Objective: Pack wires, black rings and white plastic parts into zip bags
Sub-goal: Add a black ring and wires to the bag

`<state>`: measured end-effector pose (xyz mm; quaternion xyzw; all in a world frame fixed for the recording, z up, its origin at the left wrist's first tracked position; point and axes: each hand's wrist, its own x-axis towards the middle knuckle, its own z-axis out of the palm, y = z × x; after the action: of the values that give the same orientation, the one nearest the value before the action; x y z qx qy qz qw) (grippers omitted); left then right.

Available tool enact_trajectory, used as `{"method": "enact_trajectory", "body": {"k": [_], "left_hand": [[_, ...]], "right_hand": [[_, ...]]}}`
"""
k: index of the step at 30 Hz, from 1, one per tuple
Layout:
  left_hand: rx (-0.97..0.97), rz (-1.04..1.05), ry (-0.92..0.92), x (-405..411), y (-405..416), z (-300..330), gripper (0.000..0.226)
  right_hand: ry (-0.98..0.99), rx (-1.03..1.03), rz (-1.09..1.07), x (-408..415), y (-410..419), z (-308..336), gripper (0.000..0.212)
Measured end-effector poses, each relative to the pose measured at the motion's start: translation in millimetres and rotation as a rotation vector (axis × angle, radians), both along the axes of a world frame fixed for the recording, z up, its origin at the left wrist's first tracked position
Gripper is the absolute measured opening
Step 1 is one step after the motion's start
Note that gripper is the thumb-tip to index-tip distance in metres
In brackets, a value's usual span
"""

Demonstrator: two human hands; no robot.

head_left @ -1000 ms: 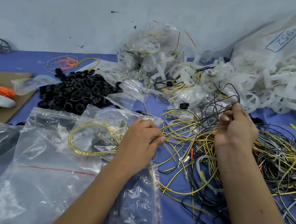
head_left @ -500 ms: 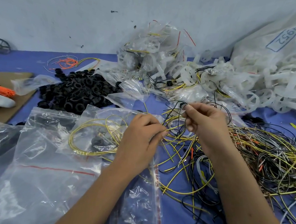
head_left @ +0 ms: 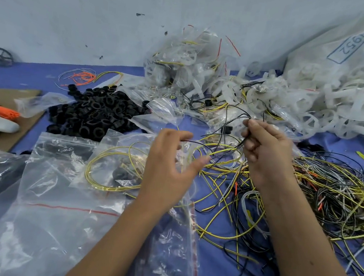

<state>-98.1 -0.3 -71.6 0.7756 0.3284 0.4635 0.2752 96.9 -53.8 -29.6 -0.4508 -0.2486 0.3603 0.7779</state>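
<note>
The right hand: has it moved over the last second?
Yes. The right hand has shifted leftward, toward the heap of black rings, carrying thin black wires away from the tangled wire pile.

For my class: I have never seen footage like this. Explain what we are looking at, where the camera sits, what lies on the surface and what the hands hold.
There is no machine here, only a person's two bare hands. The single picture comes from a camera worn on the head, looking forward and down. On the blue surface lie a heap of black rings, a tangle of loose wires, white plastic parts and clear zip bags, one already holding yellow wire. The right hand pinches thin black wires. The left hand, fingers loosely curled, meets the other end of a black wire; its grip there is unclear.
</note>
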Motion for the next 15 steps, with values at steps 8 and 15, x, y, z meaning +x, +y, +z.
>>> {"method": "enact_trajectory", "body": {"k": [8,15], "left_hand": [[-0.177,-0.129,-0.122,2,-6,1,0.031],[-0.990,-0.357,-0.693,0,5,9,0.036]], "right_hand": [[0.186,0.043,0.193,2,-3,4,0.014],[0.322,0.051,0.223,8,0,2,0.016]]}}
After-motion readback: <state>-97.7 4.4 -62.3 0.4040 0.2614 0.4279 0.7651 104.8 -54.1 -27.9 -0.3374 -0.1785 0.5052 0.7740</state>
